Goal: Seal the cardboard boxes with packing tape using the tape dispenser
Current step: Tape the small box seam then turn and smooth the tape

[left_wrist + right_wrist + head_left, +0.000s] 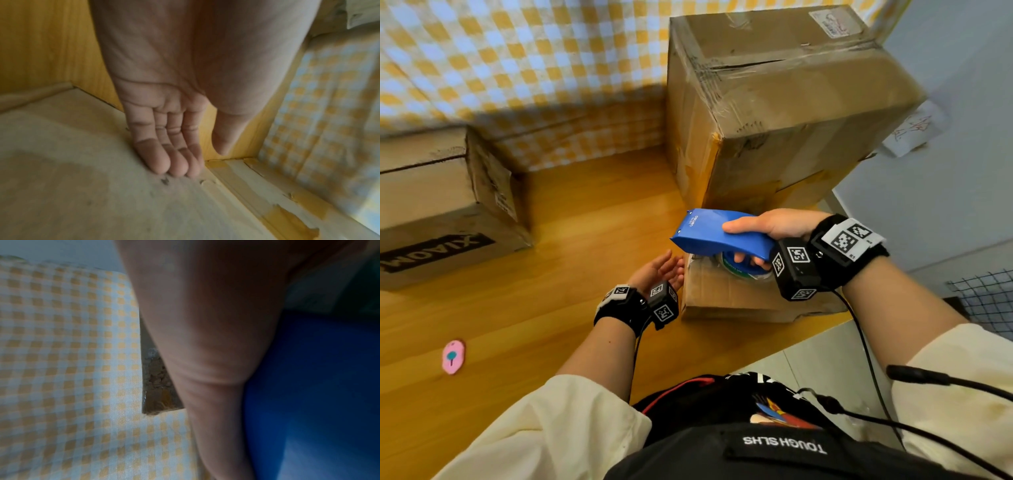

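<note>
The right hand (774, 228) grips the blue plastic tape dispenser (717, 236), thumb along its top and fingers curled underneath by the tape roll. It is held in the air above the small, flat cardboard box (739, 298), which lies at the near right corner of the wooden desk (551, 274). The left hand (659, 270) holds nothing: its fingers are straight and lie against the left side of that box, by the wrist view touching the cardboard.

Judgement: the step in hand is steadying the small box and bringing the dispenser to it; no fresh tape is seen laid. The next move calls for setting the dispenser's front edge on the box seam and drawing it across.

A tall cardboard box (774, 102) stands just behind; a printed cardboard box (441, 212) sits at the left edge.
</note>
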